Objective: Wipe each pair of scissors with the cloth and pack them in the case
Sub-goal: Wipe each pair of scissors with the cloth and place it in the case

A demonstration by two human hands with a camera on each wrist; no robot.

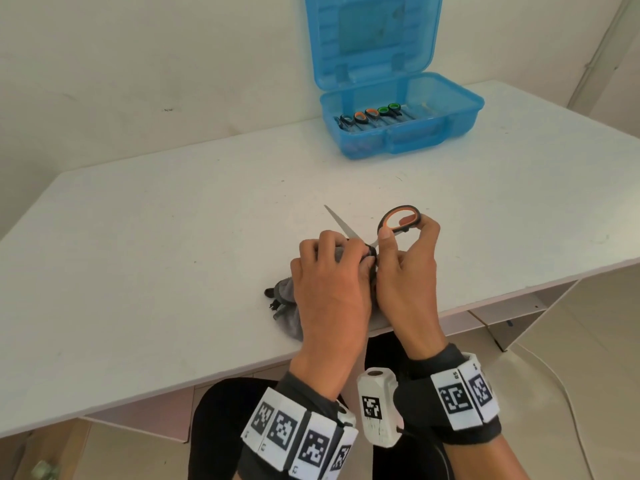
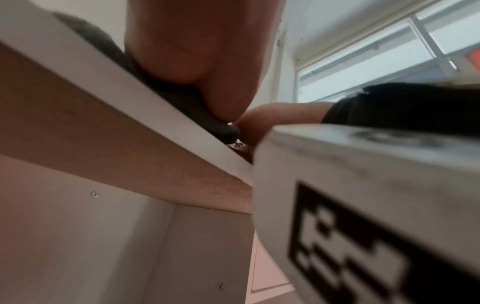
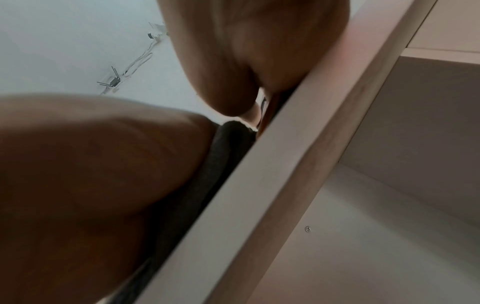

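Orange-handled scissors (image 1: pixel 398 221) are up off the table (image 1: pixel 173 237), right hand (image 1: pixel 408 271) pinching the handle loop between thumb and fingers, blade tip poking out past the left knuckles. Left hand (image 1: pixel 329 282) is curled round the grey cloth (image 1: pixel 287 306), wrapped on the blades near the pivot. I'd say pinch firm and drag out to the tip, away from the fingertips. Blue case (image 1: pixel 398 109) sits well beyond both hands, lid open, other pairs already inside.
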